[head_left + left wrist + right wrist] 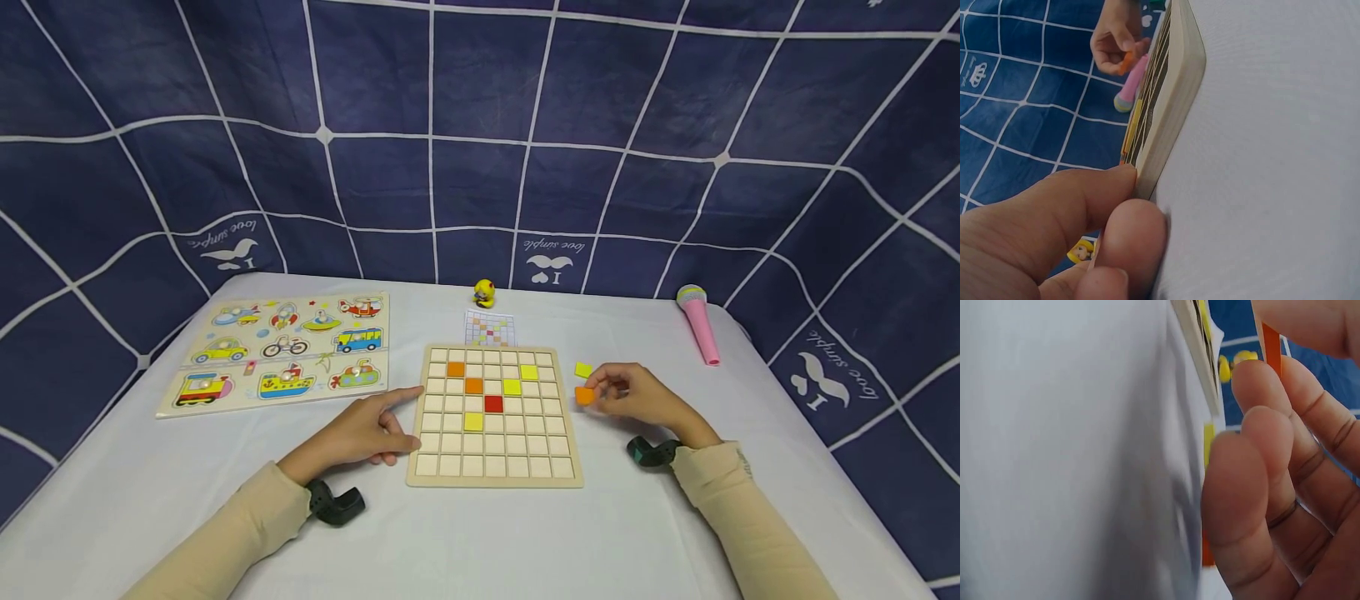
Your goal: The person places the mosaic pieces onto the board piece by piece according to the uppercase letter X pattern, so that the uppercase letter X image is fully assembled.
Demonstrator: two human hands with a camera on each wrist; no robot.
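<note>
A wooden grid board point(495, 482) lies flat on the white table. In its cells sit orange point(455, 369), yellow point(512, 387) and red point(493, 404) square tiles. My left hand point(367, 431) is at the board's left side, index finger extended and thumb tip against the edge; the left wrist view shows both close up. To the right of the board, my right hand point(633, 396) pinches an orange tile point(1272, 350) between thumb and index finger. Beyond that hand a yellow tile point(582, 369) rests on the table. Another orange piece point(1208, 550) shows partly behind the fingers.
A printed grid card point(490, 327) touches the board's far side, with a small yellow toy figure point(484, 293) behind it. A vehicle peg puzzle point(258, 354) lies at left, a pink toy microphone point(701, 329) at far right. A blue checked cloth point(480, 183) hangs behind.
</note>
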